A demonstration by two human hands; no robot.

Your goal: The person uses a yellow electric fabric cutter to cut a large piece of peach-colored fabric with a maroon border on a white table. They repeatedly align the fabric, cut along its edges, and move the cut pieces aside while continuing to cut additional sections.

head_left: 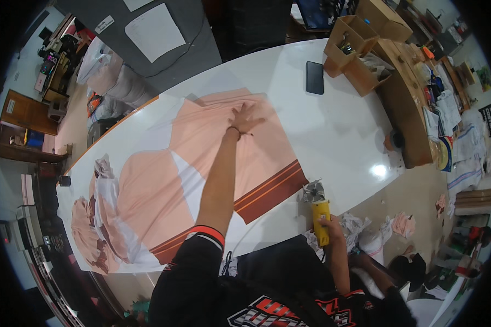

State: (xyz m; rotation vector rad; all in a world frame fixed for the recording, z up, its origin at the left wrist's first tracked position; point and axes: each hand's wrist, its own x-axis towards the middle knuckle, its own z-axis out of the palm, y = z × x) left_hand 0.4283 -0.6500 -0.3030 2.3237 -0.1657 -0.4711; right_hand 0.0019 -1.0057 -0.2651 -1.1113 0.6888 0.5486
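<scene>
A peach-pink fabric panel [207, 133] with a dark red striped border [273, 191] lies spread on the white table. My left hand [245, 118] rests flat on its upper part, fingers spread, with the left arm stretched across the cloth. In my right hand [331, 226] is a yellow electric fabric cutter [322, 215], gripped around its body. The cutter's metal head [313, 191] is at the table's near edge, close beside the border's right corner. Another pink panel [147, 191], also with a striped border, lies to the left.
Crumpled pink and white cloth [106, 218] is heaped at the table's left end. A phone [315, 77] lies at the far side, beside open cardboard boxes [350, 41]. A brown roll or cup [393, 140] stands at the right. Fabric scraps [403, 224] lie on the floor.
</scene>
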